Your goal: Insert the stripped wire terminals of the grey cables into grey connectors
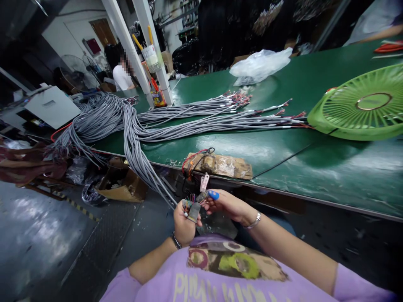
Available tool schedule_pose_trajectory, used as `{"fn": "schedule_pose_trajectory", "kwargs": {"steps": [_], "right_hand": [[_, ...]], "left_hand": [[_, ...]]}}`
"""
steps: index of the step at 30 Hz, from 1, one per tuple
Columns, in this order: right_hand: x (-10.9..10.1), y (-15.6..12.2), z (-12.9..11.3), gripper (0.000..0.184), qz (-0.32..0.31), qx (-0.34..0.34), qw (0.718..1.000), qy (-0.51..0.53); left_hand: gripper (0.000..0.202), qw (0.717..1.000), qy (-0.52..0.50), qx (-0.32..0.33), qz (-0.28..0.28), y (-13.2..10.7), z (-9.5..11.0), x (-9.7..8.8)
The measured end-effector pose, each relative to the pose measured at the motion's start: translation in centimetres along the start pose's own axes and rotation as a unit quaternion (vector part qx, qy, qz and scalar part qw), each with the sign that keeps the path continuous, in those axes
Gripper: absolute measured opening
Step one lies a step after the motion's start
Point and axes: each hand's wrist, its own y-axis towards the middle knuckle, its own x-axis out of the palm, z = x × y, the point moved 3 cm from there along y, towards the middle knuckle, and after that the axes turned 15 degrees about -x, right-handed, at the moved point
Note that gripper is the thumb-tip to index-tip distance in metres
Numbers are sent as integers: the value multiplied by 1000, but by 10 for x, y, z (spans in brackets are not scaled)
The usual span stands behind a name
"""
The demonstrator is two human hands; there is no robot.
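My left hand [183,225] is closed around the end of a grey cable [163,188] and a flat grey connector [194,212]. Thin coloured wires [190,199] fan out above its fingers. Close beside it, my right hand [227,205] pinches at the wires, a blue cover [213,194] on one fingertip. What exactly lies between those fingertips is small and partly hidden. Just above them a pale pink clip-like piece [204,183] hangs at the bench edge. The held cable runs up to a large bundle of grey cables [100,111] on the green bench.
A wooden block [228,165] with red and black leads sits at the bench [340,167] edge. Farther right stands a green fan [362,105]. Plastic bags [262,65] lie behind, and a cardboard box [122,184] is below. Another person [122,77] is at the back left.
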Motion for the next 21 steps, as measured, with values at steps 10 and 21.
{"fn": "schedule_pose_trajectory", "kwargs": {"steps": [10,21], "right_hand": [[12,1,-17,30,-39,-85,974,-205],[10,-8,-15,30,-16,-186,937,-294]], "left_hand": [[31,998,47,-17,-43,-3,-2,0],[35,989,77,-100,-82,4,-4,5]]}}
